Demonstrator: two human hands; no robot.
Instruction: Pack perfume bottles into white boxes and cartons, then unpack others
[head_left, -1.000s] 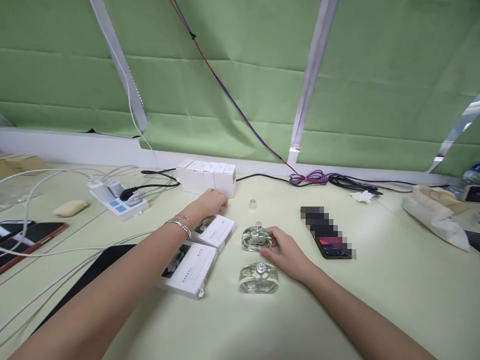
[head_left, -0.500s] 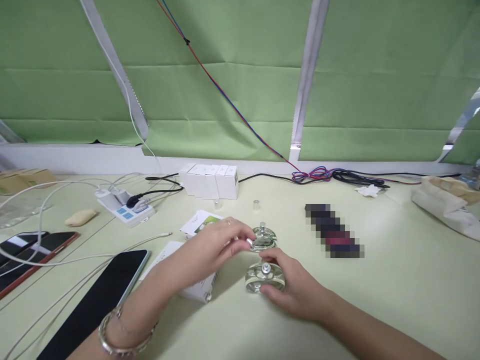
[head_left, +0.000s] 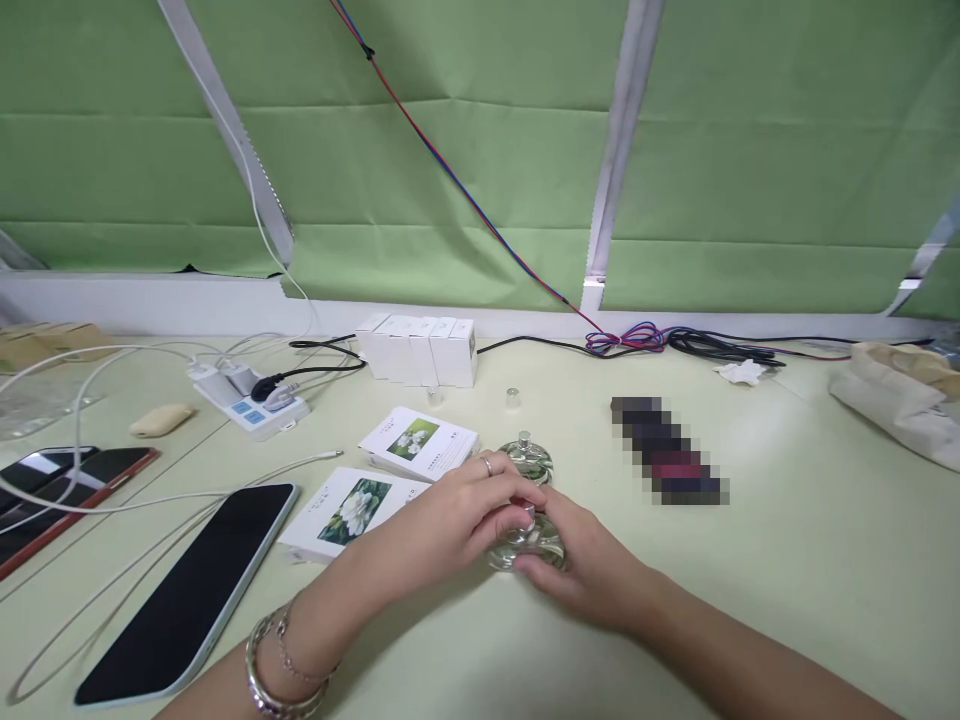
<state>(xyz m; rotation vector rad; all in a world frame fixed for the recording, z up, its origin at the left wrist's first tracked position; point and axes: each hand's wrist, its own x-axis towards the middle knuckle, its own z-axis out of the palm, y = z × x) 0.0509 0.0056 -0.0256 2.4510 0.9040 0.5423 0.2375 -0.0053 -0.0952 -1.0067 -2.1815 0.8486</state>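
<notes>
Two round clear glass perfume bottles stand on the pale green table. The near bottle (head_left: 534, 543) is gripped at its side by my right hand (head_left: 581, 570). My left hand (head_left: 469, 510) is closed over that bottle's top, fingers pinched on a small silver cap at the nozzle. The far bottle (head_left: 527, 460) stands just behind, uncapped, touched by neither hand. Two small clear caps (head_left: 512, 397) lie farther back. Two white flower-printed boxes (head_left: 418, 442) lie flat to the left of the bottles.
A row of small white boxes (head_left: 418, 350) stands at the back by the wall. A power strip (head_left: 251, 404), white cables and phones (head_left: 187, 590) lie at the left. A pixelated dark object (head_left: 667, 462) lies to the right, a cloth bag (head_left: 896, 400) at far right.
My left hand drew back from the row of white boxes with a small cap and came down onto the near bottle's top. My right hand shifted from the far bottle to the near one.
</notes>
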